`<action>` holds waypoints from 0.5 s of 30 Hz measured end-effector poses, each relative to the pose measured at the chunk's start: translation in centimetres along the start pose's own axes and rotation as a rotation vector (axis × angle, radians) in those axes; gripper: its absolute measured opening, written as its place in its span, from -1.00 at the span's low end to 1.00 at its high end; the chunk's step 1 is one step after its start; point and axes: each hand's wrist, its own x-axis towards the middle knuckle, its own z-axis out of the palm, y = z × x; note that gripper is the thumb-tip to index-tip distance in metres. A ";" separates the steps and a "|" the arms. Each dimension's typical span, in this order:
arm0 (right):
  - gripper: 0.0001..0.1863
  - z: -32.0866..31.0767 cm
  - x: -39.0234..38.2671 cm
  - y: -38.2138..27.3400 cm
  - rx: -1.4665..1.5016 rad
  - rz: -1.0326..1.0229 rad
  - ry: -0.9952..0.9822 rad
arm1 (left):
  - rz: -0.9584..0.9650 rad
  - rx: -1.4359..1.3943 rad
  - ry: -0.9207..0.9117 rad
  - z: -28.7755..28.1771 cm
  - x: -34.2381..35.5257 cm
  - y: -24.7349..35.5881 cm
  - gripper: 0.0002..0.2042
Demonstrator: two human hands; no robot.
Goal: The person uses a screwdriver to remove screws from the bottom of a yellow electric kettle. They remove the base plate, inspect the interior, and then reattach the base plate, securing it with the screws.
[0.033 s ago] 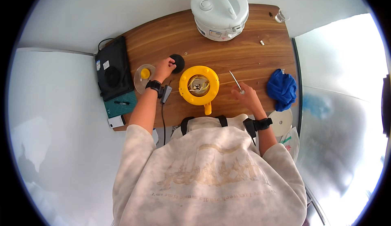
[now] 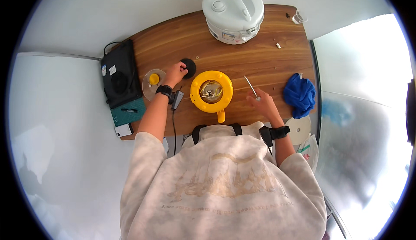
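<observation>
two hands: both over the wood table (image 2: 255,58), one on each side of the yellow ring-shaped body (image 2: 227,92); places below are relative to that body.
yellow body: between the hands, apart from both, handle (image 2: 221,116) toward the wearer, wires (image 2: 210,93) showing in its middle.
left hand (image 2: 175,74): up and left of the body, fingers bunched, tips on the black disc (image 2: 190,70); can't tell if they pinch it or just rest there.
black disc: just beyond the body's upper left edge, off it; left fingertips overlap its left side.
right hand (image 2: 263,103): right of the body, closed round the near end of a thin tool (image 2: 250,85), likely a screwdriver; tip points away from the wearer, touching nothing i can make out.
done: body's middle is open, wiring exposed; i'd call it mid-job.
left over: opening uncovered, disc apart from it, so i'd judge it unfinished; fastener state too small to read.
clear round piece (image 2: 147,89): left of the body, yellow cap (image 2: 154,79) within its outline.
blue cloth (image 2: 300,95): well right of the body.
white cooker (image 2: 234,12): far side of it.
</observation>
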 end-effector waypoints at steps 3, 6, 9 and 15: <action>-0.66 -0.5 -0.2 -0.3 0.003 0.044 -0.006 | -0.038 0.071 -0.039 0.4 0.8 0.6 -0.73; -0.66 -0.7 -0.1 -0.3 0.020 0.047 0.008 | -0.037 0.110 0.003 0.9 1.1 0.2 -0.75; -0.67 -0.8 -0.1 -0.5 0.029 0.040 0.023 | -0.032 0.106 0.051 1.3 0.7 -0.2 -0.78; -0.68 -0.6 -0.1 -0.7 0.024 0.013 0.038 | -0.004 0.003 0.137 -0.3 -1.0 0.9 -0.81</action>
